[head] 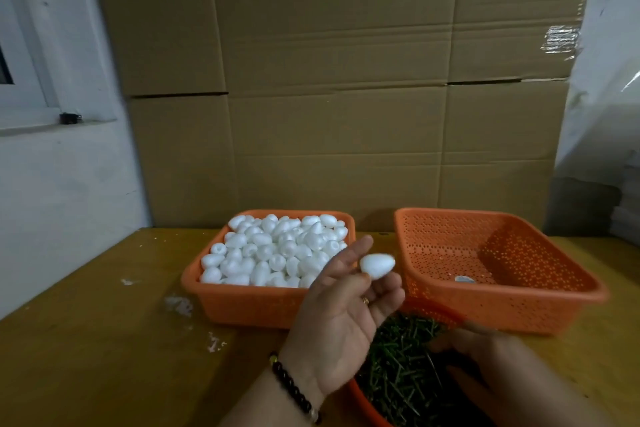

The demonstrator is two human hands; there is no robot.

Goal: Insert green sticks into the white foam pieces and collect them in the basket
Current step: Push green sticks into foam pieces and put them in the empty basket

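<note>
Head view. We see the left hand [341, 319] raised palm-up, pinching one egg-shaped white foam piece [377, 266] at its fingertips, with no stick in it yet. The right hand [485, 354] reaches into the green sticks [398, 374]; motion blur hides its fingers, so we cannot tell whether it grips one. We judge the task barely begun: the tilted perforated orange basket [502, 274] on the right holds no finished pieces, only a small round pale object [464, 279] near its lower wall. The orange tray [242, 305] on the left is heaped with loose foam pieces [277, 250]. The sticks fill a third orange container [363, 402], nearest us. All stand on the wooden table [104, 340], before cardboard boxes [329, 80].
</note>
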